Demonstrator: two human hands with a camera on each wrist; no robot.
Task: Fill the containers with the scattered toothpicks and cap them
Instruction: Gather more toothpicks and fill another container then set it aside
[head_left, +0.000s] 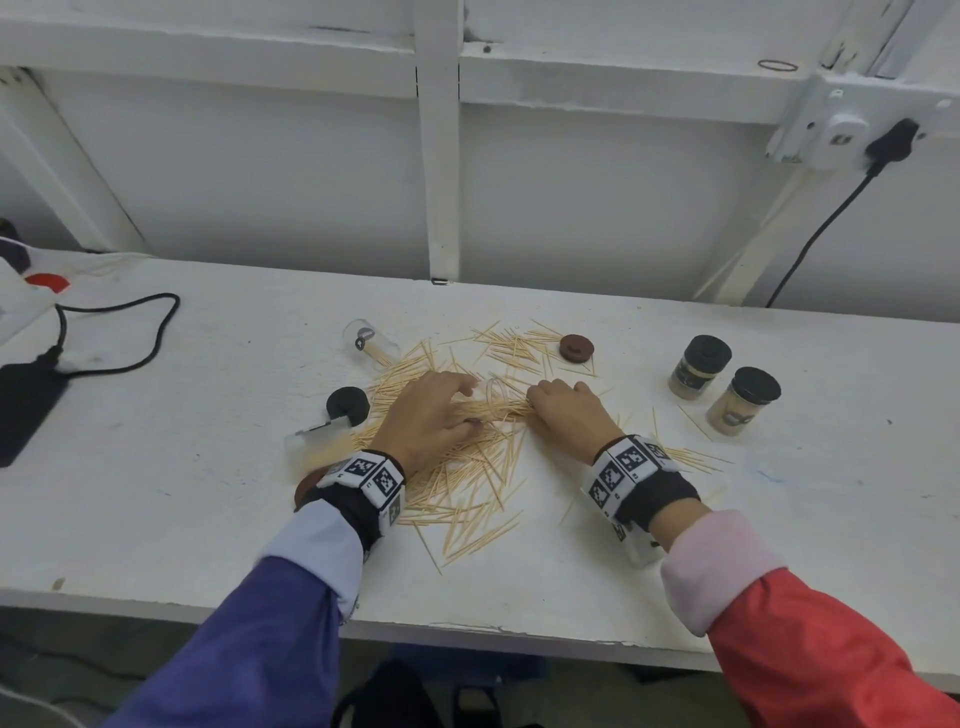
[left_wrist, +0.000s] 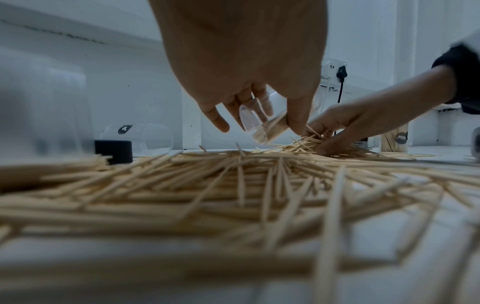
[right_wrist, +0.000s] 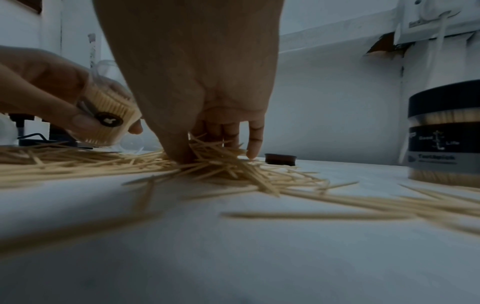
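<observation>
So there's a long white painted workbench (head_left: 675, 519) running left to right, and the biggest thing on it is a wide scatter of pale wooden toothpicks (head_left: 467, 488) spread across the middle, thickest in the near half between the two wrists and thinning out toward the far side.

Both hands are down in that mess. The left hand (head_left: 431, 415) is wrapped around a small clear plastic container (left_wrist: 259, 123), tipped on its side with its open mouth pointing right, already part full of toothpicks packed lengthwise. The right hand (head_left: 566, 413) sits just right of that mouth, thumb and fingers curled down and pinching a bunch of toothpicks off the table.

Over on the right, well apart from the pile, two filled clear jars with black caps (head_left: 724, 384) stand upright beside each other. On the far left edge of the pile a clear empty container (head_left: 371, 340) lies on its side. Another clear container (head_left: 317, 441) lies just left of the left wrist, with what looks like toothpicks inside, though it's hard to be sure from here.

A loose black round cap (head_left: 347, 404) sits beside that one, touching the pile's left edge. A brown round cap (head_left: 576, 347) rests at the far right of the scatter.
</observation>
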